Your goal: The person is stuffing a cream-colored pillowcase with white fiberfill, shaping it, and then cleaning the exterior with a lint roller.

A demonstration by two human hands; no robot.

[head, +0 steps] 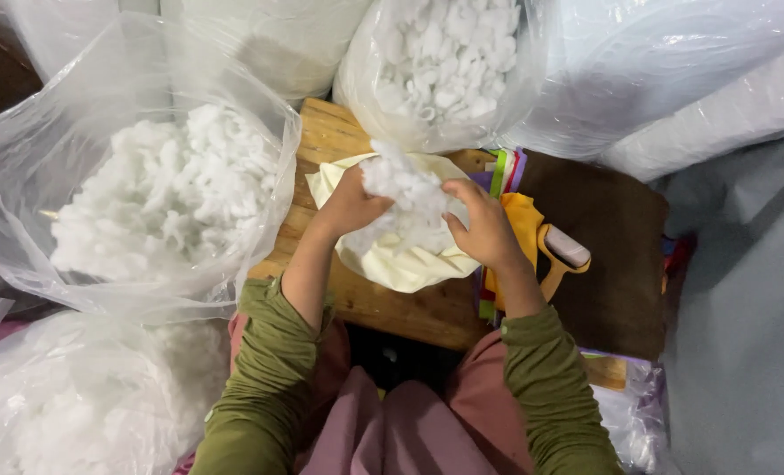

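My left hand [350, 204] and my right hand [482, 227] both grip a clump of white fibre stuffing [405, 198], held between them just above a pale cream fabric piece [401, 264]. The cream piece lies on a small wooden table [392, 308]. Both arms wear olive green sleeves. My right hand hides part of a yellow cloth [522, 220] beside it.
A large clear plastic bag of white stuffing [159, 193] stands at the left, another [75, 396] below it, a third [445, 62] behind the table. Yellow-handled scissors [561, 255], a stack of coloured felt sheets [504, 167] and a brown cloth [612, 246] lie at the right.
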